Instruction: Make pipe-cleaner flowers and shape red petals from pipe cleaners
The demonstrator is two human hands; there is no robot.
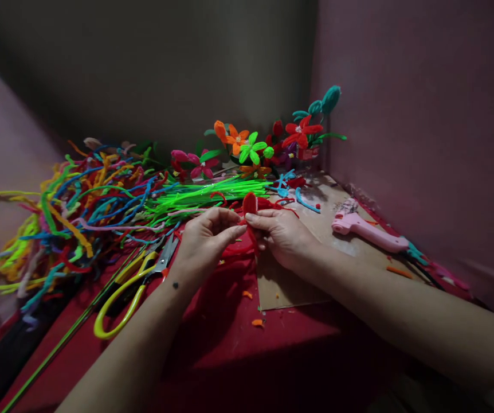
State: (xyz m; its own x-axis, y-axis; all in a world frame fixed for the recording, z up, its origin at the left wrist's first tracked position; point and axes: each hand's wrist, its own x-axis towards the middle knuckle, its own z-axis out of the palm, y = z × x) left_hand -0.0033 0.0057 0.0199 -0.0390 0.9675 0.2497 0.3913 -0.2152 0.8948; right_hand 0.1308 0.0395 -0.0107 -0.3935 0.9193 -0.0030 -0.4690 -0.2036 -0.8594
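Between my two hands is a red pipe cleaner (250, 203) bent into a petal-like loop that stands upright. My right hand (277, 229) pinches the base of this loop between thumb and fingers. From the left, my left hand (210, 235) reaches in with thumb and fingertips closed at the same spot, on the red pipe cleaner's lower part. Exactly how the strands cross there is hidden by the fingertips. More red pipe cleaners lie just behind and below the hands. Yellow-handled scissors (120, 304) rest beside my left wrist.
Loose coloured pipe cleaners (96, 195) heap up at left, with a bundle of green ones (216, 192) behind the hands. Finished fuzzy flowers (302, 132) stand at the back. A pink glue gun (369, 229) lies on cardboard (290, 287) at right. Orange scraps (258, 323) dot the red cloth.
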